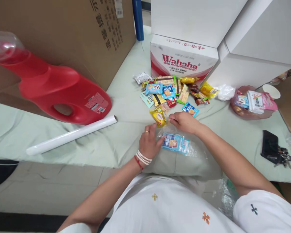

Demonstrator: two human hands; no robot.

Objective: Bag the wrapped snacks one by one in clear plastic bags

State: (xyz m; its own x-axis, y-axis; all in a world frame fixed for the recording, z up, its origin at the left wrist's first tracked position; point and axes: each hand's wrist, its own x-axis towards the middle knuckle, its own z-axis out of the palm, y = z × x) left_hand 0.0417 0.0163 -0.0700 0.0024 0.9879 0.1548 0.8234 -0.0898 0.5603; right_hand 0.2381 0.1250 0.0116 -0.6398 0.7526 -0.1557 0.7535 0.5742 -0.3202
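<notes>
A red jug [53, 82] leans across the upper left of the frame before a brown carton [63, 35], with a white roll [71, 136] below it on the cloth [127, 103]. At centre, the left hand [149, 142] lies on the near side of a clear bag [168, 130], fingers slightly spread and thumb at its edge; whether they grip the film I cannot tell. Blue packets [176, 143] show through the bag, just below centre. A yellow packet [158, 117] lies beyond the left fingertips, near a snack pile [168, 93] at upper centre. The right hand [184, 122] pinches the bag's top edge between thumb and forefinger. Behind the pile stands a Wahaha box [179, 61]. At right sit a filled bowl [241, 113], a cup [271, 91] and, lower, a phone [269, 144] beside keys [285, 157].
</notes>
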